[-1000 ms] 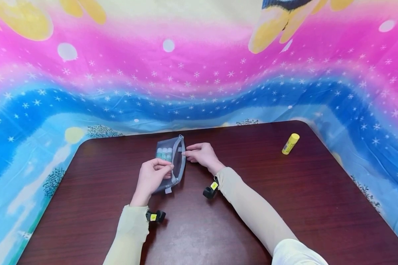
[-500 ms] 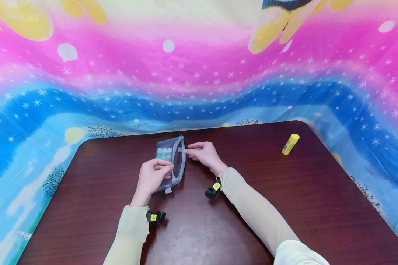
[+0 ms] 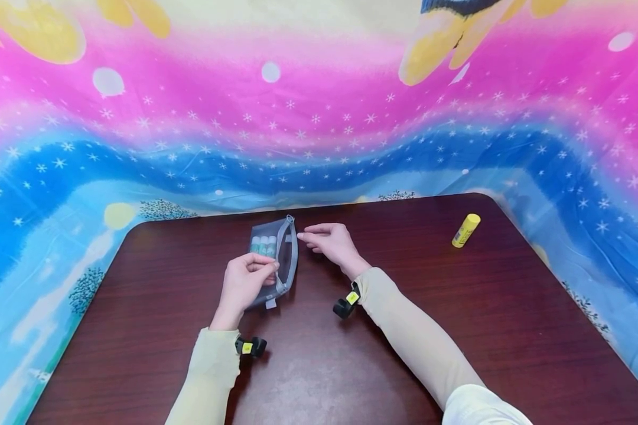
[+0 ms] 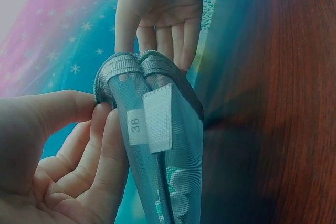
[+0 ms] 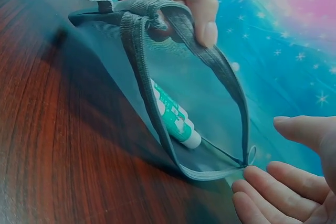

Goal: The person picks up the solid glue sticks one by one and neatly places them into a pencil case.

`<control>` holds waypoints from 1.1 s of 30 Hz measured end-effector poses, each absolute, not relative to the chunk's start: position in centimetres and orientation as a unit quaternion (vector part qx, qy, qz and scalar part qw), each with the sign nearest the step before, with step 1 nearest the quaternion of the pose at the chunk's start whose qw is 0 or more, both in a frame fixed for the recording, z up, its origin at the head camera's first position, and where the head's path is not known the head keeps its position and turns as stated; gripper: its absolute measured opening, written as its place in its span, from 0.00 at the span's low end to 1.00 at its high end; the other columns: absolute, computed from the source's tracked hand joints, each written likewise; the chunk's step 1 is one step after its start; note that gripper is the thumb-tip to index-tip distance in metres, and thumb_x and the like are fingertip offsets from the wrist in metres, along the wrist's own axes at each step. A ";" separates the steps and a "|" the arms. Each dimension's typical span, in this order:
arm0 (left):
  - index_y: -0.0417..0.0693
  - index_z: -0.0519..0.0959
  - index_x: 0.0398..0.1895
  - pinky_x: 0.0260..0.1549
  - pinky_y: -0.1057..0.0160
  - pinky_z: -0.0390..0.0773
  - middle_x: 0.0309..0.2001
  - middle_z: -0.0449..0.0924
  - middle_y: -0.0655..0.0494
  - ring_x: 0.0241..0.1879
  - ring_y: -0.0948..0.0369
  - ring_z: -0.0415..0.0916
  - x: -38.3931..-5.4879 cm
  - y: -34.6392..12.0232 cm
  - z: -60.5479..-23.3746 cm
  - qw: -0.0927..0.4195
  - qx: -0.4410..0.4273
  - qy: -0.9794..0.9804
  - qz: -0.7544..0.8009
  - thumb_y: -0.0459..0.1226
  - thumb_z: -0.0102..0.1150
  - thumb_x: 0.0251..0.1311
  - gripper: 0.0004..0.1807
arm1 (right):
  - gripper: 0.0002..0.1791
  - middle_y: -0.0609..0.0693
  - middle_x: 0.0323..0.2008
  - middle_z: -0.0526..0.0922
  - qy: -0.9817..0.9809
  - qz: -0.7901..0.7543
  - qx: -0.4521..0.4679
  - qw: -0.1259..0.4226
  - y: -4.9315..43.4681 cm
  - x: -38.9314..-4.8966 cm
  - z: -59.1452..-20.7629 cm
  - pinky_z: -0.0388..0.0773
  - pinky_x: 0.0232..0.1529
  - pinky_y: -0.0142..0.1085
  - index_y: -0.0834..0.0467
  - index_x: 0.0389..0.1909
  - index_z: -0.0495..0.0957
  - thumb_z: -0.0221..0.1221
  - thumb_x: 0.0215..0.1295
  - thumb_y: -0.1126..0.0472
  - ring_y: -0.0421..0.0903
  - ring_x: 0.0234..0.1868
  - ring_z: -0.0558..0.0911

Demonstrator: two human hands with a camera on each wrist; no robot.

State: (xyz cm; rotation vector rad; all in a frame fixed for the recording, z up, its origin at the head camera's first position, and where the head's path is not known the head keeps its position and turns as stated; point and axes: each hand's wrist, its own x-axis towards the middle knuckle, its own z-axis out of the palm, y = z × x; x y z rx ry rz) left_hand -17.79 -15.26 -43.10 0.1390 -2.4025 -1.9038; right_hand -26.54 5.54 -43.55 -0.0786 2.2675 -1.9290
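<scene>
A grey mesh zipper pouch sits near the far edge of the table, its mouth spread apart toward the right. Several green-and-white tubes with white caps show through the mesh, and in the right wrist view a green-and-white tube appears through the opening. My left hand pinches the near rim of the mouth between thumb and fingers. Just right of the mouth, my right hand holds nothing. In the right wrist view its thumb and fingers are apart, fingertips close to the zipper end.
A yellow glue stick stands toward the far right of the dark wooden table. A colourful snowflake-patterned cloth hangs behind the table and along its sides. Black devices are strapped to both wrists.
My right hand has drawn back slightly from the pouch's rim, moving to the right and a little farther away. The left hand keeps its pinch, and the pouch stays nearly still.
</scene>
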 end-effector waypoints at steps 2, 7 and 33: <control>0.37 0.86 0.40 0.32 0.62 0.87 0.31 0.87 0.45 0.28 0.56 0.85 -17.8 -15.3 -43.1 0.038 0.044 -0.781 -0.621 0.31 0.71 0.61 0.07 | 0.28 0.53 0.42 0.88 0.757 -0.648 -0.028 0.079 5.8 -26.5 -43.4 0.86 0.45 0.39 0.64 0.56 0.83 0.73 0.61 0.51 0.55 0.45 0.87; 0.37 0.86 0.40 0.32 0.62 0.87 0.31 0.87 0.45 0.28 0.56 0.85 -17.8 -15.3 -43.0 0.039 0.044 -0.779 -0.624 0.31 0.71 0.61 0.07 | 0.27 0.53 0.41 0.89 0.753 -0.654 -0.028 0.072 6.5 -26.4 -42.9 0.86 0.46 0.39 0.63 0.55 0.84 0.73 0.60 0.49 0.58 0.48 0.86; 0.37 0.86 0.39 0.32 0.62 0.87 0.31 0.87 0.45 0.28 0.56 0.85 -17.6 -15.2 -42.9 0.032 0.047 -0.782 -0.621 0.30 0.70 0.61 0.06 | 0.24 0.54 0.49 0.87 0.735 -0.678 -0.021 0.012 10.1 -26.3 -41.1 0.81 0.56 0.46 0.59 0.55 0.84 0.72 0.62 0.51 0.54 0.50 0.86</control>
